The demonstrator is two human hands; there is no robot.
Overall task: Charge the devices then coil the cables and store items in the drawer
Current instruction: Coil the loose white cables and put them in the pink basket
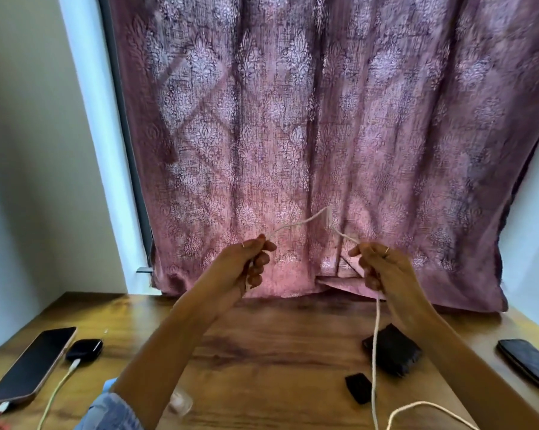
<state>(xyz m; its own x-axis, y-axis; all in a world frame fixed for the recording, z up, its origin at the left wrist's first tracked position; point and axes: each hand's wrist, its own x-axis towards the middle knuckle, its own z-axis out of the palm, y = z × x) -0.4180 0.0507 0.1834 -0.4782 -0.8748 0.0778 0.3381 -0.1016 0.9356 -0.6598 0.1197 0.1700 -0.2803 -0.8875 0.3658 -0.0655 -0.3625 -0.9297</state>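
I have both hands, left hand (pixel 252 259) and right hand (pixel 378 264), pinching the white cable (pixel 376 336) raised between them, slack trailing down from the right onto the desk (pixel 277 352).

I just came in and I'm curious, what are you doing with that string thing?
A person holds a white cable up in both hands, the left hand and right hand each pinching it, looped between them. The rest trails down to the wooden table. On the left, a phone and a smartwatch are plugged in.
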